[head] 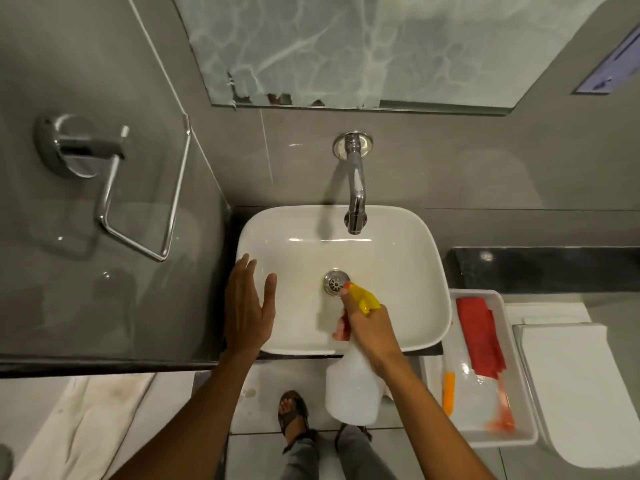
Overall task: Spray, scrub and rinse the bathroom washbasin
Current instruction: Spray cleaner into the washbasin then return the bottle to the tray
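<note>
Both forearms reach forward from the bottom of the view, over a sandalled foot point(293, 415) on the tiled floor. Her or his right hand point(372, 332) is closed around the neck of a white spray bottle point(353, 389) — the bottle's body hangs below the wrist, in front of the basin's near rim, while its yellow nozzle point(363, 299) juts past the knuckles and points toward the metal drain point(335, 283) just beyond it. A bit of red trigger shows under the fingers.

To the left of that hand, the left hand point(247, 306) is spread flat, fingers apart and holding nothing, over the left edge of the white washbasin point(398, 258); whether it touches the rim I cannot tell. Beyond both hands a chrome tap point(356, 188) curves down from the grey wall over the bowl's far side.

Right of the spraying hand, just beside the basin, sits a white tray point(519, 403) with a red cloth point(479, 336), an orange-handled tool point(449, 393) and a blurred red brush point(502, 410) — and further right, a white toilet lid point(581, 393).
</note>
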Action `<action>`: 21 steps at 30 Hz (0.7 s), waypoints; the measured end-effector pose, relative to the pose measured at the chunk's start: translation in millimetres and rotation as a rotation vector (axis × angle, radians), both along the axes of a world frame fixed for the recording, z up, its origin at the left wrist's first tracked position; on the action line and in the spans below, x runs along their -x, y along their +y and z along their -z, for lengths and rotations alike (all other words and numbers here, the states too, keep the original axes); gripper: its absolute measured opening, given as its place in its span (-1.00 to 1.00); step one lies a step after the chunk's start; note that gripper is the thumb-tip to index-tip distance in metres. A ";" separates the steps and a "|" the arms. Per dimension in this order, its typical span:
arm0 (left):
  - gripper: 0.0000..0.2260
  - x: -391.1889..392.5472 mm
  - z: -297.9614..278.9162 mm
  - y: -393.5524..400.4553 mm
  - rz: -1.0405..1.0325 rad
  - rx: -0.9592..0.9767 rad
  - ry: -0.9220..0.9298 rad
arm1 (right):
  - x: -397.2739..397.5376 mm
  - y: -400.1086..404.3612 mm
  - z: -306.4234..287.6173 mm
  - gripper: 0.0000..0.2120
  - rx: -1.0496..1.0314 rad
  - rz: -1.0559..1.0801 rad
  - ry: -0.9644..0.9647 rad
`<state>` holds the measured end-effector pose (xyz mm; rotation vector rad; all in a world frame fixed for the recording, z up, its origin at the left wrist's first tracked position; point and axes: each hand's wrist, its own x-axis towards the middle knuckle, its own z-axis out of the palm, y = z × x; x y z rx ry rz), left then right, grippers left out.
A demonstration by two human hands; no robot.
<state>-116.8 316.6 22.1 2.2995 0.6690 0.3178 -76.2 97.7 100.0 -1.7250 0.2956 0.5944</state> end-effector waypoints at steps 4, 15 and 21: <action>-0.20 -1.3 -2.2 -0.2 -0.012 0.009 0.026 | -8.1 -4.6 -9.0 -0.74 -0.011 0.105 0.015; -0.20 -1.1 -0.7 1.1 0.011 -0.019 0.034 | 11.3 -84.0 -17.8 -0.60 0.106 0.292 0.020; -0.23 1.3 -1.0 3.4 0.018 -0.025 0.037 | 45.9 -67.9 -15.0 -0.51 0.034 0.146 0.127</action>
